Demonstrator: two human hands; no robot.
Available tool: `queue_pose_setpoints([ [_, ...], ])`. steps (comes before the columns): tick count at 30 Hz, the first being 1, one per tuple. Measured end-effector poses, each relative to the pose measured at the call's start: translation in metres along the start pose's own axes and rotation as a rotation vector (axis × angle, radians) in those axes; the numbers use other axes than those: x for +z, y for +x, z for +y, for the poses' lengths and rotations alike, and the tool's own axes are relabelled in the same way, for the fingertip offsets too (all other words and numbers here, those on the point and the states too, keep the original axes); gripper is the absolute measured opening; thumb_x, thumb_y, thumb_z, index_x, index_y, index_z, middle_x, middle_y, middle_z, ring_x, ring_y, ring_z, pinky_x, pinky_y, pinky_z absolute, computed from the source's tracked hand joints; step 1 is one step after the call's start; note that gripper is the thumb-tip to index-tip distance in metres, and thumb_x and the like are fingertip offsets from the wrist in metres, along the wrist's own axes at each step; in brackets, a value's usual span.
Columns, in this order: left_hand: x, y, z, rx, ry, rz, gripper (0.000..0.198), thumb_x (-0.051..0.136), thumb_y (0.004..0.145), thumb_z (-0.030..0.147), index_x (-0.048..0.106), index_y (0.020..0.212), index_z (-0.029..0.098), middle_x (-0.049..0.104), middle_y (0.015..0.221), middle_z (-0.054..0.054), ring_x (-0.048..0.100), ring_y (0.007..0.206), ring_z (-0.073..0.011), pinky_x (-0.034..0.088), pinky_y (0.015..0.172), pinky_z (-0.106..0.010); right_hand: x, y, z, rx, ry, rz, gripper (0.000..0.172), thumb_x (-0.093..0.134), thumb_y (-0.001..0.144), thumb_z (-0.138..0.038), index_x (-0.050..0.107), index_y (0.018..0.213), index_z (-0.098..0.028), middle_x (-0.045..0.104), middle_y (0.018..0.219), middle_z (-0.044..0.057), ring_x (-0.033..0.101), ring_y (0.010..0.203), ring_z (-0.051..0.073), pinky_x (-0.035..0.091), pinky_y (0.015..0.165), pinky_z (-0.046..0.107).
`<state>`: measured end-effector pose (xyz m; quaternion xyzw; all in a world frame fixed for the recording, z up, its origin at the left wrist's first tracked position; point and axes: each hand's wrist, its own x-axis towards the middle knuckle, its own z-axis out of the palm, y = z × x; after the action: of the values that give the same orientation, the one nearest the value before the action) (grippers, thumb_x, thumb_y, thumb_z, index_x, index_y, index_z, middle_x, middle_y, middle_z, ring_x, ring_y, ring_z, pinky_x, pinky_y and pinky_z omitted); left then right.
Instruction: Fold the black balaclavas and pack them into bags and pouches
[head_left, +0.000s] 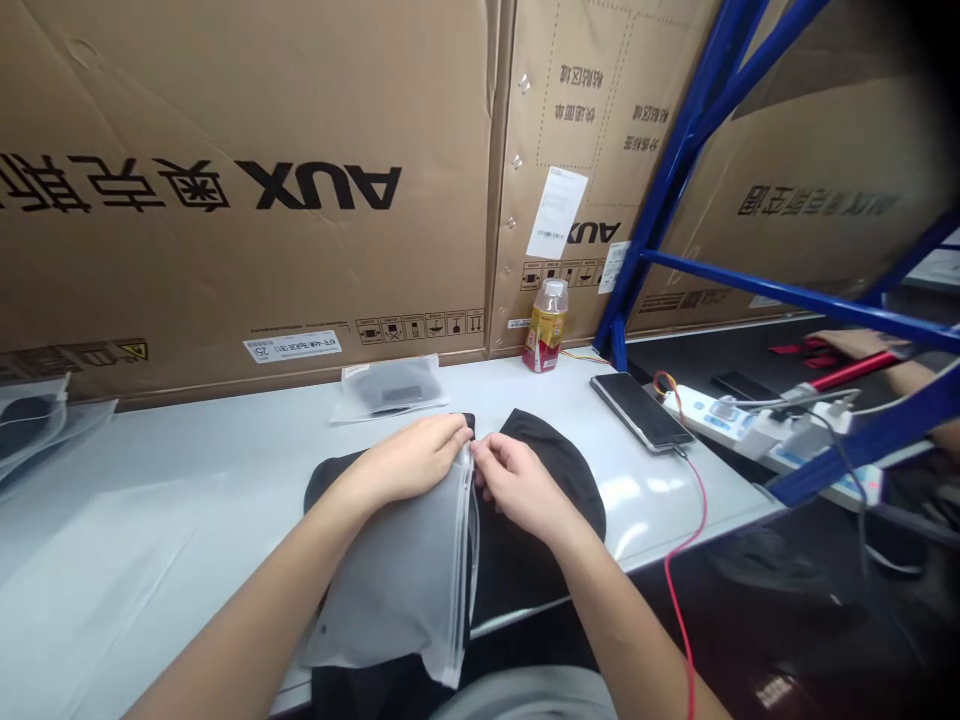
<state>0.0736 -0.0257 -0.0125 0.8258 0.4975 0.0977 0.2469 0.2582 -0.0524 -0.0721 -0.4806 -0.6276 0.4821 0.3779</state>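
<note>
Left hand [409, 460] at the front of the table [180, 450], fingers [454, 430] pinched on the top corner of a frosted zip bag [397, 570]. Right hand [517, 487] just beside it, thumb and fingers [484, 455] closed on the bag's zip seam. Both grips clamped on that thin plastic edge, knuckles almost touching, with the seam running down between the hands.

Bag lying flat, its lower end hanging over the table's front edge. Under and around it, a black cloth [570, 490], rounded at the far side and draped past the same edge. How much of the cloth lies inside the bag: impossible to tell through the frosted plastic.

Toward the table's back edge, a sealed bag [390, 388] with something dark inside, and a plastic bottle [546, 325] with a yellow label, upright against a carton. More bags [30, 420] at the table's left end. At its right end, a phone [637, 410] lying face up, joined to a red cable [679, 580] dropping over the edge.

Beyond the table's right end, a power strip [712, 420] with plugs in it, and past that, another person's hand [851, 343] near a red-handled tool [847, 372]. Behind the table, large AUX cartons [240, 180] and a blue rack [675, 170].
</note>
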Motion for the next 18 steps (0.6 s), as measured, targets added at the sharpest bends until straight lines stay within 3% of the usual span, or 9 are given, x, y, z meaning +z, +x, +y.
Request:
queue_pose_setpoints([
  [7,-0.007,-0.003,0.006,0.043,-0.032,-0.021,0.034,0.065,0.102,0.039,0.064,0.130,0.019,0.066,0.132,-0.010,0.069,0.109,-0.0233,0.060,0.093,-0.045,-0.001,0.001,-0.006,0.007,0.144,-0.050,0.045,0.054,0.097,-0.063,0.051,0.075,-0.023,0.056,0.066,-0.003,0.054,0.056,0.013,0.042,0.050,0.025],
  [9,-0.006,-0.004,0.008,0.044,-0.027,0.021,0.034,0.066,0.102,0.039,0.064,0.129,0.019,0.067,0.130,-0.010,0.069,0.108,-0.0229,0.060,0.092,-0.044,-0.001,-0.002,-0.010,-0.011,0.175,-0.064,0.046,0.054,0.097,-0.063,0.049,0.073,-0.023,0.053,0.064,-0.004,0.053,0.057,0.013,0.042,0.054,0.025],
  [14,0.002,-0.004,0.013,0.025,0.011,0.160,0.027,0.047,0.110,0.035,0.068,0.113,0.018,0.071,0.109,-0.007,0.069,0.100,-0.0217,0.058,0.092,-0.044,0.004,-0.014,-0.011,-0.016,0.194,-0.067,0.045,0.055,0.099,-0.059,0.046,0.072,-0.024,0.047,0.058,-0.006,0.044,0.053,0.012,0.036,0.053,0.026],
  [18,0.002,-0.002,0.011,0.019,0.020,0.188,0.032,0.065,0.102,0.039,0.065,0.128,0.019,0.067,0.128,-0.009,0.069,0.106,-0.0222,0.060,0.092,-0.044,0.003,-0.023,-0.010,-0.022,0.194,-0.065,0.040,0.055,0.099,-0.057,0.051,0.077,-0.024,0.048,0.064,-0.006,0.047,0.058,0.013,0.040,0.056,0.026],
])
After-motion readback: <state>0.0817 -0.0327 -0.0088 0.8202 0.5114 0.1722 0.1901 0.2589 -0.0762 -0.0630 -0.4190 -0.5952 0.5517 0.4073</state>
